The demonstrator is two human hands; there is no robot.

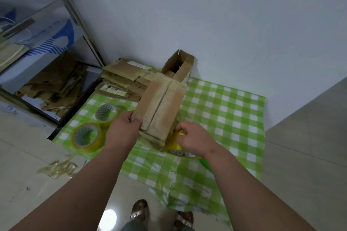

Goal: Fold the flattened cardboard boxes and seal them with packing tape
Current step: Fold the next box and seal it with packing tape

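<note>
Two hands work: left hand (125, 125) grips the folded box (161, 108), right hand (194, 139) pinches the tape roll (177, 147), likely about to seal the seam.

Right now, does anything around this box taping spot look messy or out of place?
Yes. A crumpled wad of used tape lies on the floor left of the green checked cloth, off the work area. The cloth's near edge is rumpled and creased. The flattened cardboard stack at the back sits in an uneven, fanned pile.
</note>
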